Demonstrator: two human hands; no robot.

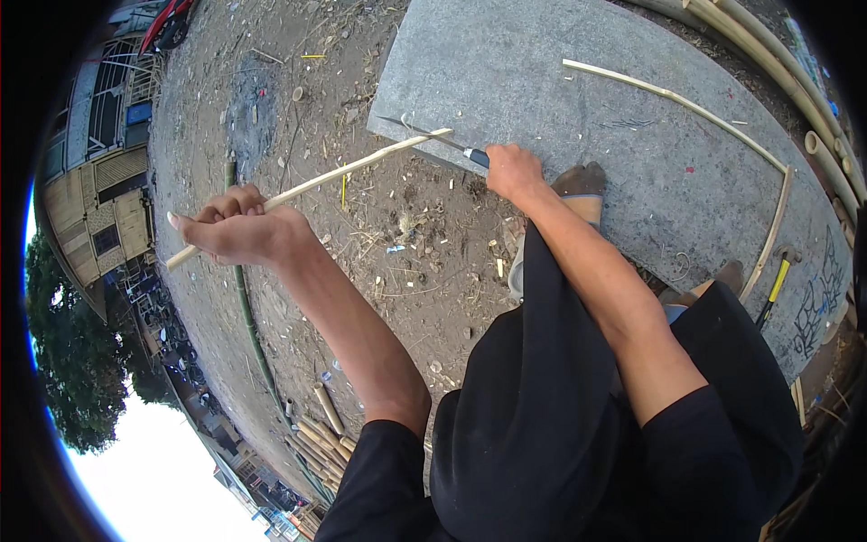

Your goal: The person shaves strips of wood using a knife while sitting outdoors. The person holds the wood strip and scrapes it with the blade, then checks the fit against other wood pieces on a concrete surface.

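Your left hand [242, 226] grips a pale stick [352, 168], which slants toward your right hand [515, 172]. That one grips a knife [477, 158], its blade crossing the stick's far end. Farther right, a thin strip [669, 93] lies on the slab [497, 68].

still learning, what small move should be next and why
Perhaps ease the knife along the pale strip toward its far tip: the right hand holds the knife across the strip near there; the left hand grips it near the other end.

Dirt ground [424, 303], bamboo poles [323, 447] and a house [79, 197] show an outdoor yard [203, 117].
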